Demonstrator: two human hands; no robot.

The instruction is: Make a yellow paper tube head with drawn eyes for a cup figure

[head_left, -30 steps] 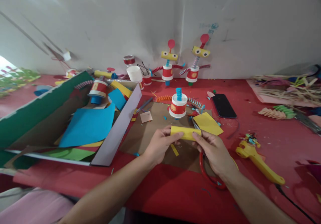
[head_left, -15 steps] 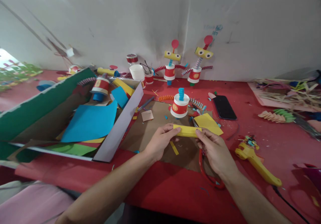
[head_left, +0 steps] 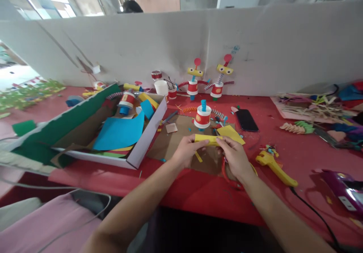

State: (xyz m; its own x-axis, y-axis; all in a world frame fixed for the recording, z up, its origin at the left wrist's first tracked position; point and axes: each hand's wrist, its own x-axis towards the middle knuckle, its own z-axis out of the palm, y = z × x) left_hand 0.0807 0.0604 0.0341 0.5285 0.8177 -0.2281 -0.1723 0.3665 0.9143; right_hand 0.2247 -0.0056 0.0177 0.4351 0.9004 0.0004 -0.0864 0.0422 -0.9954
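Observation:
Between my two hands is a rolled strip of yellow paper [head_left: 206,137], held level above the cardboard mat [head_left: 164,147]. My left hand [head_left: 188,150] pinches its left end, thumb on top. The right end is gripped by my right hand [head_left: 233,151]. Just beyond stands a red and white paper-cup figure [head_left: 202,117] with a blue folded neck, an orange folded arm and a pale blue one. Red-handled scissors [head_left: 227,175] lie partly hidden under my right hand. A yellow paper sheet [head_left: 231,134] rests behind that hand.
An open box [head_left: 150,132] with coloured paper stands left. Two finished-looking cup figures [head_left: 193,88] [head_left: 217,90] stand by the white partition [head_left: 127,45]. To the right are a phone [head_left: 246,120], a yellow glue gun [head_left: 276,168] with a cord, and a purple power strip [head_left: 344,190].
The view has tilted up and shows more beyond the partition. Both hands still hold the yellow paper, which now looks more rounded, with the fingers closer together.

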